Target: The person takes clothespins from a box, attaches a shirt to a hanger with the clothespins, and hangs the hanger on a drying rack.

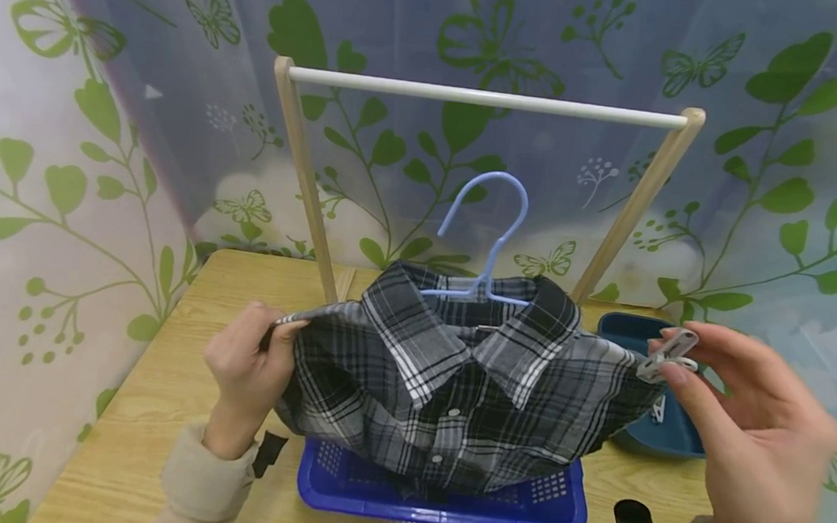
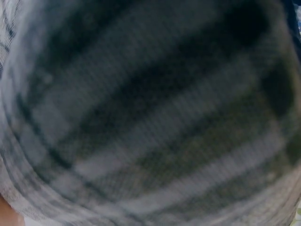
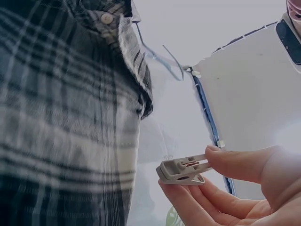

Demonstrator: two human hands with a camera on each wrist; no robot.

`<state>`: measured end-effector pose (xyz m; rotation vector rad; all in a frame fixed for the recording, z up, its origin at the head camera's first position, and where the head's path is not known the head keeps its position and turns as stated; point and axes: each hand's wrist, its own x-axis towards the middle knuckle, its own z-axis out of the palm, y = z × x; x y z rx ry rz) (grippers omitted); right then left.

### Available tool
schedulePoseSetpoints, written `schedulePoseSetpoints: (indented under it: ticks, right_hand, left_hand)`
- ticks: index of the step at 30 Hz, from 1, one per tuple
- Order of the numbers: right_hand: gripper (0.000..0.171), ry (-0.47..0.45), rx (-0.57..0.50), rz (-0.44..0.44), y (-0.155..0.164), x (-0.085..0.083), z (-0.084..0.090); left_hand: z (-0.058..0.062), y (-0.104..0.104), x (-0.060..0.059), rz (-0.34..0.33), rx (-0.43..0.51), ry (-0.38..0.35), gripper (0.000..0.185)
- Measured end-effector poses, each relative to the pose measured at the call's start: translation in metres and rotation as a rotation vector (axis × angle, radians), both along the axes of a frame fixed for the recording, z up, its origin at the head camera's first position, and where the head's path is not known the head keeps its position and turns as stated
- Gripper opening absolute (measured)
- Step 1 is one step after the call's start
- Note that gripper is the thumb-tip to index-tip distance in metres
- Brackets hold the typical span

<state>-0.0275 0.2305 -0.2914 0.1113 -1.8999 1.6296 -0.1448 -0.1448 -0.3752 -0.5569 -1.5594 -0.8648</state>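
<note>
A black, grey and white plaid shirt (image 1: 453,393) hangs on a light blue hanger (image 1: 490,250), whose hook rises from the collar. My left hand (image 1: 251,363) pinches the shirt's shoulder on the left between thumb and fingers. In the left wrist view, blurred shirt cloth (image 2: 150,117) fills nearly everything. My right hand (image 1: 764,423) pinches a grey clothespin (image 1: 669,356) by its handles; in the head view its tip overlaps the right shoulder edge. The right wrist view shows the clothespin (image 3: 181,170) beside the cloth, with a gap between them.
Below the shirt sits a blue plastic basket (image 1: 444,516) on the wooden table (image 1: 155,373). Behind it stands a wooden rack with a white rod (image 1: 488,98). A dark teal bin (image 1: 668,441) on the right has a clothespin (image 1: 658,408) in it. A patterned curtain (image 1: 406,17) hangs behind.
</note>
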Motion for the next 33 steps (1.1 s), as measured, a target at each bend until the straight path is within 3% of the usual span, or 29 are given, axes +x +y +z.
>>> schedulePoseSetpoints:
  ticks: [3,10,23,33]
  right_hand:
    - [0.038,0.016,-0.017,0.023,-0.005,-0.003,0.005]
    - [0.038,0.191,-0.086,0.196,-0.017,-0.01,0.011]
    - [0.041,0.265,-0.082,0.296,-0.034,-0.017,0.022]
    - [0.041,0.359,-0.155,0.398,-0.057,-0.025,0.034]
  left_hand:
    - [0.0,0.001,0.0,-0.001,0.0,-0.001,0.052]
    - [0.0,0.002,0.0,-0.009,0.009,0.008,0.053]
    - [-0.001,0.002,-0.001,-0.013,0.016,0.012,0.052]
    - [0.0,0.002,-0.002,-0.018,0.021,0.01,0.052]
